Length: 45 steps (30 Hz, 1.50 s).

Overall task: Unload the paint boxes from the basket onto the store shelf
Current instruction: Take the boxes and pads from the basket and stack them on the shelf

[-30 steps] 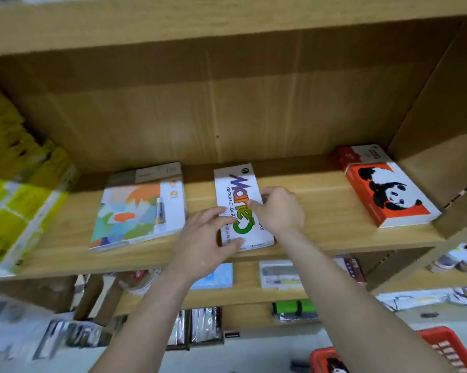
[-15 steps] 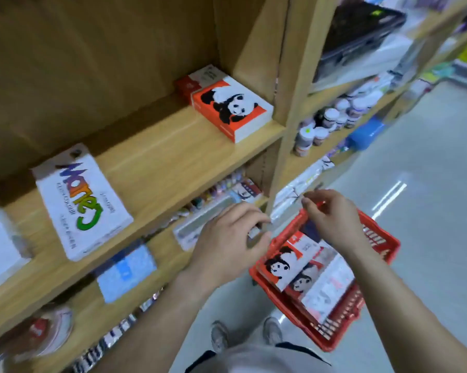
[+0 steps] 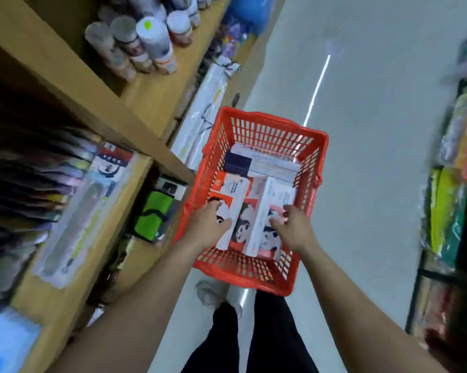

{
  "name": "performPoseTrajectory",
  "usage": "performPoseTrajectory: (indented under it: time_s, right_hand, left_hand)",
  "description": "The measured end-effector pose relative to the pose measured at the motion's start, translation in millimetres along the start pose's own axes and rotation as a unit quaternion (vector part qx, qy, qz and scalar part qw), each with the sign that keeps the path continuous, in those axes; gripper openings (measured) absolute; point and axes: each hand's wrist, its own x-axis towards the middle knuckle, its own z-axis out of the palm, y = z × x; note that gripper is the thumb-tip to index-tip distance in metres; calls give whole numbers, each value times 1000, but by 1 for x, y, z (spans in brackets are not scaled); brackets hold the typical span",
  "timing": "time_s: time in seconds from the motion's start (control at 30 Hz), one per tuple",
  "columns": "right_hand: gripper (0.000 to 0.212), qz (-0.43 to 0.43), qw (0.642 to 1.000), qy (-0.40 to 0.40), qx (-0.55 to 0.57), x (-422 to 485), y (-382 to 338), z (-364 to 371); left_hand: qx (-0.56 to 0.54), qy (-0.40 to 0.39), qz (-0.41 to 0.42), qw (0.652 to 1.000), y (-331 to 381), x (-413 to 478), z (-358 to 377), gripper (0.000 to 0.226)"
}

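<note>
A red plastic basket (image 3: 267, 127) stands on the floor beside the wooden store shelf (image 3: 146, 103). Inside lie several paint boxes: a red and white panda box (image 3: 233, 195) at the left, a white box (image 3: 270, 208) tilted on edge at the right, and a white and dark blue box (image 3: 256, 164) at the far end. My left hand (image 3: 209, 224) rests on the near end of the panda box, fingers curled over it. My right hand (image 3: 294, 227) reaches in with fingers spread, touching the white box.
Shelf levels at the left hold paint jars (image 3: 146, 41), a green pouch (image 3: 151, 216) and packaged goods. A second rack (image 3: 453, 211) with coloured packs runs along the right. My legs and a shoe (image 3: 213, 294) stand just behind the basket. Grey floor lies between.
My view swung from the upper shelf down to the basket. Both hands left the Marie's box on the shelf and dropped into the basket onto the boxes.
</note>
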Motion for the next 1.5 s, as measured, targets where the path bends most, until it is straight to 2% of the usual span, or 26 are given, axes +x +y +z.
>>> performPoseTrajectory:
  time_s: [0.2,0.37,0.5,0.67,0.77,0.93,1.1,1.23,1.33,1.37,1.47,1.5]
  right_hand:
    - [54,14,994,-2,112,47,20,78]
    - [36,43,987,30,154,59,34,97]
    - [36,49,979,26,197,56,41,96]
    - [35,50,971,41,229,54,39,95]
    - [36,61,964,49,256,49,42,94]
    - [37,70,957,35,278,52,40,91]
    - [40,79,955,20,284,54,39,91]
    - [39,84,950,23,301,54,42,92]
    - [40,95,937,-1,336,55,39,89]
    - [45,101,933,-12,346,55,38,87]
    - [85,116,943,-20,311,59,27,85]
    - [93,122,948,-15,292,62,24,85]
  left_hand:
    - [31,20,-81,996,-44,68,72,83]
    - [90,82,-71,990,-63,75,107,106]
    - [84,75,-55,992,-66,73,109,101]
    - [-13,56,-45,997,-59,68,105,75]
    - [-57,104,-26,993,-53,67,101,66]
    - [-49,101,-107,988,-46,78,100,89]
    - [-8,145,-115,983,-49,83,99,83]
    - [-173,125,-114,970,-43,75,100,87]
    - [-224,78,-99,966,-36,67,109,95]
    - [-246,69,-101,962,-35,67,110,95]
    - [-264,53,-116,956,-33,70,106,100]
    - [-264,45,-113,957,-34,71,105,93]
